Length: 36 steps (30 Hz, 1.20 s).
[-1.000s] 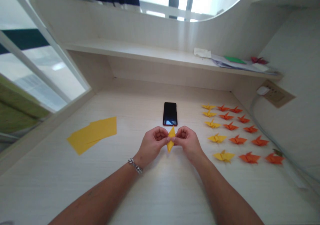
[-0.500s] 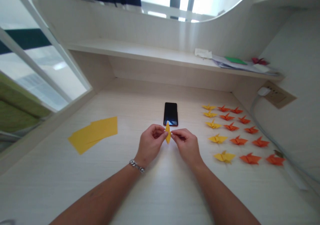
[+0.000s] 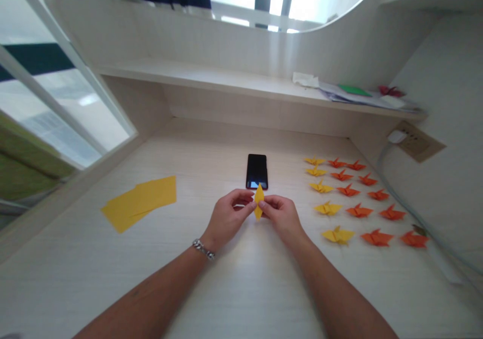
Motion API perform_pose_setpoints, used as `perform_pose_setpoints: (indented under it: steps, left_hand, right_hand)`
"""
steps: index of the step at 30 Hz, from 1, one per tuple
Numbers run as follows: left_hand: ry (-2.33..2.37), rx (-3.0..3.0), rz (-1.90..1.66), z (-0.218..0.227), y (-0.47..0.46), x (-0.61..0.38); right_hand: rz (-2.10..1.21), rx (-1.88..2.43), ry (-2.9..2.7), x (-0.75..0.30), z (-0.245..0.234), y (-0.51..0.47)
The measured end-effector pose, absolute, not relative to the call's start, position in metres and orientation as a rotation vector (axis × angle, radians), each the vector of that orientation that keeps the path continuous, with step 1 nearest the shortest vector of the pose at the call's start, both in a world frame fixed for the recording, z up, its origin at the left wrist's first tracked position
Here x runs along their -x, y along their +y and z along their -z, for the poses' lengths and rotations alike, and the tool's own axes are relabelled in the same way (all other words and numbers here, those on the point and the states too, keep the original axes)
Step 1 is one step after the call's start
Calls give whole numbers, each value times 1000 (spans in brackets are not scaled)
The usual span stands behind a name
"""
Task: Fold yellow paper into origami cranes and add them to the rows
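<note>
Tapering to 2 points: slim yellow folded paper (image 3: 259, 194) pinched in both hands (image 3: 227, 215) (image 3: 284, 216)

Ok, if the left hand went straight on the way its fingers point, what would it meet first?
The left hand would first meet the folded yellow paper; they seem to touch at its fingertips, though depth there is unclear. Just beyond the paper is the right hand.

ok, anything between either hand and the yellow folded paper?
Nothing visible: the right hand pinches the yellow folded paper, and the left hand is at its other edge. The phone lies beyond, not between.
</note>
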<state>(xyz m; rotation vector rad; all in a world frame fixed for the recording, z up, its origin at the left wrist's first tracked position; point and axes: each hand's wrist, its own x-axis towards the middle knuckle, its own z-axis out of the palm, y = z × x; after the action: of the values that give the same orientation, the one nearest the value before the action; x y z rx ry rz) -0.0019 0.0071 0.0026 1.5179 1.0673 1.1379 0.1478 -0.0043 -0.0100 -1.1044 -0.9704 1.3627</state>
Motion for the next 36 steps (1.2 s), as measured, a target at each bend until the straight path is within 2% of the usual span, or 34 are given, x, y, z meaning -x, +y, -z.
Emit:
perform_pose_setpoints:
  steps: [12,23,36]
  left_hand:
    - [963,-1313,-952,-7,9,3]
    - [926,-1326,-1020,-13,8,5]
    - [933,-1291,-1019,-11,7,3]
  right_hand:
    - [-1526,1127,-837,-156,-5,-7]
    - [-1622,1007,-870,-162,-8,-10]
    - [-1342,1122,-1113,-161,-1,-7]
